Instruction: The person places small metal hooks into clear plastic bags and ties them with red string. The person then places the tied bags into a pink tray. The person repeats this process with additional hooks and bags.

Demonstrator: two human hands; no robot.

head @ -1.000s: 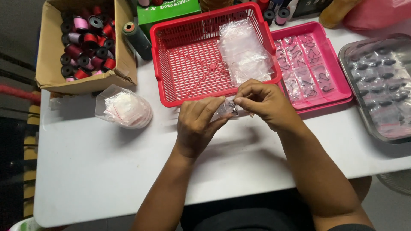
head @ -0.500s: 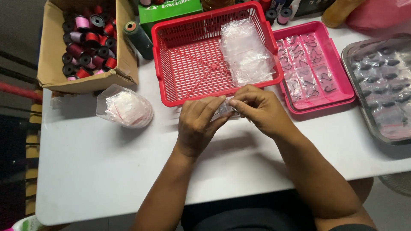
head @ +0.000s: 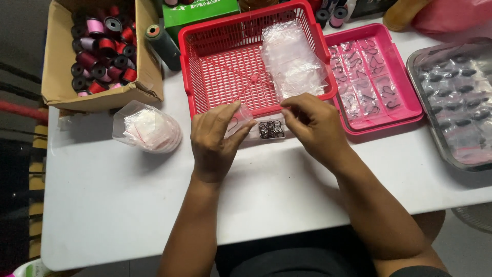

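Observation:
A small clear plastic bag (head: pixel 269 129) with several dark metal rings inside lies on the white table (head: pixel 128 205), just in front of the red basket (head: pixel 205 66). My left hand (head: pixel 215 141) pinches the bag's left end between thumb and fingers. The fingertips of my right hand (head: pixel 312 125) are closed on its right edge. The rings sit bunched in the middle of the bag, between my hands.
A heap of empty clear bags (head: pixel 292 61) lies in the red basket. A pink tray (head: pixel 407 87) of bagged hooks and a metal tray (head: pixel 456 149) stand to the right. At left are a cardboard box of thread spools (head: pixel 102 56) and a pouch of small bags (head: pixel 148 128).
My hands have drawn apart, so the bag with the rings now shows between them, stretched flat on the table. Before, both hands were bunched together over it.

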